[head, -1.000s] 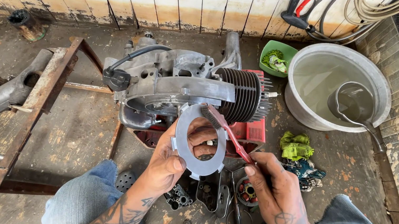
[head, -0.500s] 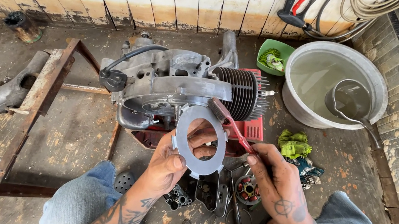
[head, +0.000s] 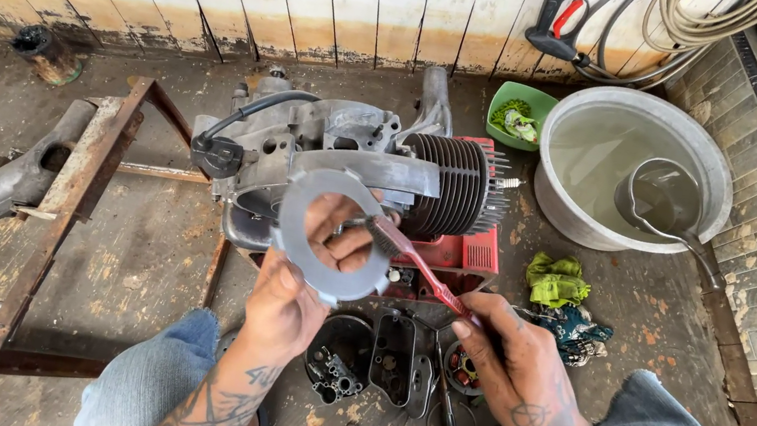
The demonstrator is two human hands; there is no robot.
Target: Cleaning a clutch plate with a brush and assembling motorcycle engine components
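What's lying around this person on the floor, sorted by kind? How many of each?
Engines: 1
Metal rings, held in the left hand: 1
Red brushes, held in the right hand: 1
Basins of water: 1
Ladles: 1
Green bowls: 1
Rags: 2
Total: 8

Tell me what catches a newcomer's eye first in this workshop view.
At centre, the left hand holds up a flat grey metal ring, while the right hand works a red-handled brush against it. Just behind stands a small finned engine on a red crate. At upper right sits a large metal basin of water with a ladle in it.
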